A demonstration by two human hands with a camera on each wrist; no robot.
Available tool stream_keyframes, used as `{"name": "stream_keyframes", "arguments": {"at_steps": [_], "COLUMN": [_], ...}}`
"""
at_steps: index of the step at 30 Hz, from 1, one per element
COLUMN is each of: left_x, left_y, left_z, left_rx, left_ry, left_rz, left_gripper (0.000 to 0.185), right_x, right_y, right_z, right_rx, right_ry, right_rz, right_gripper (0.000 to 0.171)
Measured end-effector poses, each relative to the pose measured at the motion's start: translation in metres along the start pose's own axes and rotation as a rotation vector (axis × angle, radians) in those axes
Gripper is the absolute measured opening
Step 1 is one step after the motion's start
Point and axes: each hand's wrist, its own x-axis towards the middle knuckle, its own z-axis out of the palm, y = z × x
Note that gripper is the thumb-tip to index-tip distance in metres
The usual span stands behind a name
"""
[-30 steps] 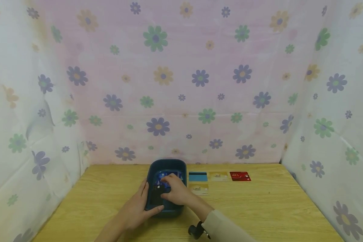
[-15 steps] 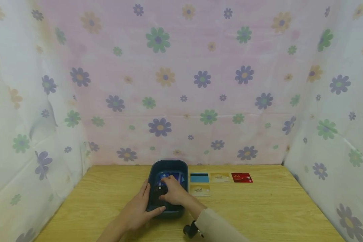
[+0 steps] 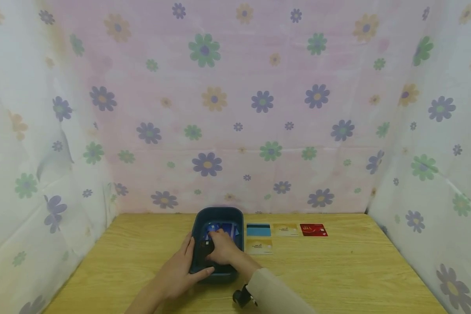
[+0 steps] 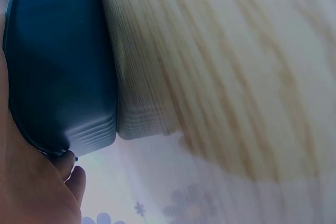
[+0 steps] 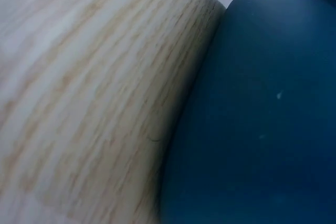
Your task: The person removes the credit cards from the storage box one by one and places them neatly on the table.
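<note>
Head view: four cards (image 3: 258, 230) lie near bench's (image 3: 361, 261) far edge; your left grip (image 3: 176, 268) clamps bin (image 3: 218, 214), others (image 3: 233, 229) remaining inside; right grip (image 3: 223, 248) indeterminate.

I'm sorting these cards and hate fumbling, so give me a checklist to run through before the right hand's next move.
1. Bin upright on the table: ok.
2. Left hand supporting the bin: ok, at its left side.
3. Right hand inside the bin: ok, reaching in from the right.
4. Right hand pinching a single card: cannot tell; its fingertips are unclear.
5. Blue card, back gold card, red card and front gold card lying apart: ok.
6. Bin emptied: not ok; cards lie inside.
</note>
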Motion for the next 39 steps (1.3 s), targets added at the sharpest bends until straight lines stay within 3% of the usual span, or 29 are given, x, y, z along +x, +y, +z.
{"name": "stream_keyframes", "arguments": {"at_steps": [5, 13, 20, 39], "left_x": [0.0000, -0.0018, -0.0024, -0.0026], "left_y": [0.0015, 0.0028, 0.0020, 0.0067], "left_z": [-0.0012, -0.0027, -0.0011, -0.0042], "left_rx": [-0.002, 0.002, -0.007, -0.013], "left_ry": [0.000, 0.006, 0.000, -0.003], "left_rz": [-0.004, 0.000, 0.010, -0.011], "left_gripper": [0.119, 0.117, 0.119, 0.122], "right_x": [0.0030, 0.0047, 0.0016, -0.0006], "right_y": [-0.0001, -0.0018, -0.0020, -0.0011], "right_z": [0.0012, 0.0037, 0.0060, 0.0080], "right_rx": [-0.049, -0.038, -0.007, -0.068], "right_ry": [-0.030, -0.056, -0.033, 0.023], "right_rz": [0.037, 0.064, 0.098, 0.103], "right_gripper": [0.069, 0.068, 0.062, 0.081]}}
